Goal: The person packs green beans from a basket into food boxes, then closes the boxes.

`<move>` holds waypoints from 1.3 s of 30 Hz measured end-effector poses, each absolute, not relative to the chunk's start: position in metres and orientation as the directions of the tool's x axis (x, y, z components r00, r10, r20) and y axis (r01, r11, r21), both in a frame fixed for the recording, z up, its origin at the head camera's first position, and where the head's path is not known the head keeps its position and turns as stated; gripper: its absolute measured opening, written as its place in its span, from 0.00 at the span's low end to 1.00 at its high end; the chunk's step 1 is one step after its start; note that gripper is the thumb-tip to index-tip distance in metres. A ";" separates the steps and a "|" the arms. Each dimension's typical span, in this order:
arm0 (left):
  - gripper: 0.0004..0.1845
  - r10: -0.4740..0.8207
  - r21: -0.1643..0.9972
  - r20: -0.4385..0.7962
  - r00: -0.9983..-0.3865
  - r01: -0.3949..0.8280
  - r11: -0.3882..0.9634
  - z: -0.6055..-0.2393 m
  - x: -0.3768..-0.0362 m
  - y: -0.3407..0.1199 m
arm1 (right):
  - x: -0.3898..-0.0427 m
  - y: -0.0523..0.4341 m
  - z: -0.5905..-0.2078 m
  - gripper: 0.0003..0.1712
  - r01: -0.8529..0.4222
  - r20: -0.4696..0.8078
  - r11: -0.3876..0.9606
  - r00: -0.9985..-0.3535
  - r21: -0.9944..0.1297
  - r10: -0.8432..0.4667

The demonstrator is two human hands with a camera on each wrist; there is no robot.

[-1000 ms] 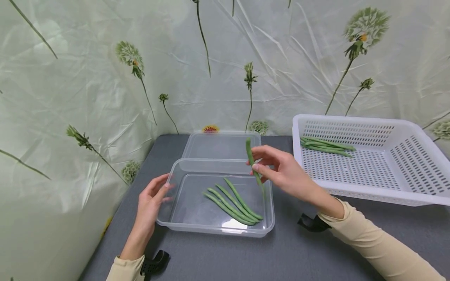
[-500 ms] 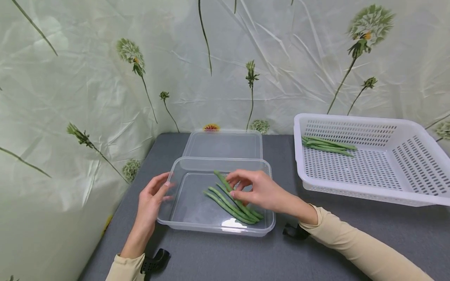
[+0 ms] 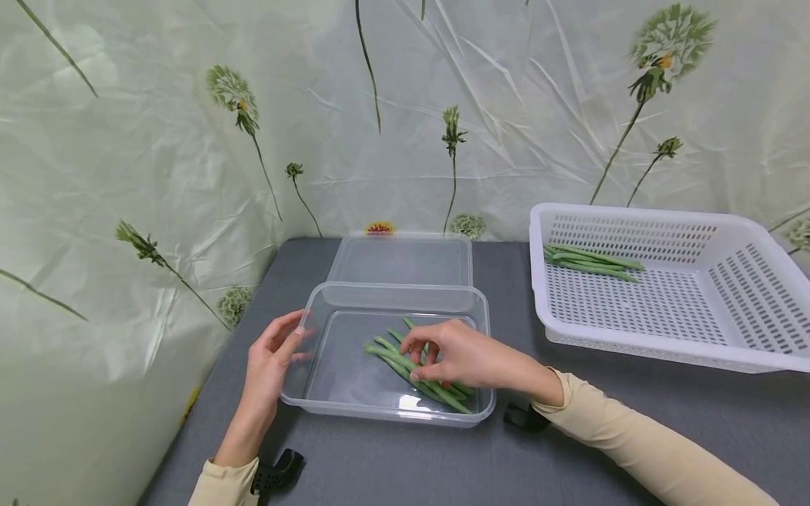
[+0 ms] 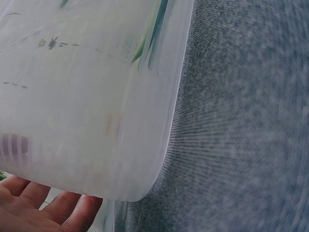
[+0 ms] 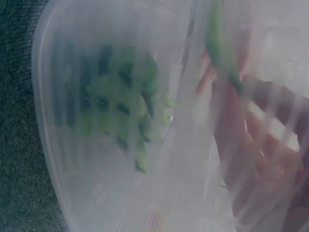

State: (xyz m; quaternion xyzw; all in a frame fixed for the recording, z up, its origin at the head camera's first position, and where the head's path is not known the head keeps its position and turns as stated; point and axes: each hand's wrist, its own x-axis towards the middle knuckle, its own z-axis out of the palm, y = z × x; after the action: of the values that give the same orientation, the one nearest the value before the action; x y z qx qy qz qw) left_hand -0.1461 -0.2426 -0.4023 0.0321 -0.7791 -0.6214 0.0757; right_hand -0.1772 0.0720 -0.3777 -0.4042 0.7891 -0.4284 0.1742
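A clear plastic container [image 3: 354,411] stands before me with several green beans [image 3: 405,322] lying on its floor. My right hand [image 3: 465,355] reaches over its right side and pinches one green bean [image 3: 382,353] between thumb and fingers, low over the others. Through the clouded wall, the right wrist view shows that pinched bean [image 5: 219,43] at the fingertips of the right hand [image 5: 241,140]. Fingers of my left hand [image 3: 268,365] rest against the container's outer left wall, extended rather than curled. In the left wrist view, those fingers [image 4: 84,212] touch the wall from outside.
A clear lid [image 3: 405,260] lies flat behind the container. To the right stands a white perforated basket [image 3: 633,344] with more green beans [image 3: 591,263] in its back left corner. The grey tabletop [image 3: 380,464] ends at a flower-printed curtain [image 3: 392,140].
From above the container's right rim, my right hand has moved left and down into it with a green bean, then slightly nearer me. My left hand stays at the wall.
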 end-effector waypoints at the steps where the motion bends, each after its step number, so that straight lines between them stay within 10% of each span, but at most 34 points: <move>1: 0.20 -0.143 0.973 0.078 -0.987 0.044 0.228 -0.402 -0.147 -0.242 | -0.177 0.072 -0.377 0.15 -0.495 0.077 0.308 -0.613 -0.812 -0.786; 24: 0.20 -0.130 0.972 0.063 -0.990 0.031 0.232 -0.403 -0.148 -0.239 | -0.164 0.090 -0.377 0.13 -0.522 0.401 0.005 -0.661 -0.853 -0.634; 39: 0.20 -0.143 0.970 0.082 -0.986 0.047 0.237 -0.402 -0.144 -0.243 | -0.160 0.161 -0.347 0.19 -0.594 0.421 0.210 -0.737 -0.777 -0.529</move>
State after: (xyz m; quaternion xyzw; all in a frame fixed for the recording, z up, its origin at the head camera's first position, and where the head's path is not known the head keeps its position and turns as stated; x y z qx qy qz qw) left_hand -0.1443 -0.2429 -0.4020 0.0309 -0.7826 -0.6170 0.0769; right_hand -0.1603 0.1606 -0.3473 -0.3615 0.7770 -0.5143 -0.0315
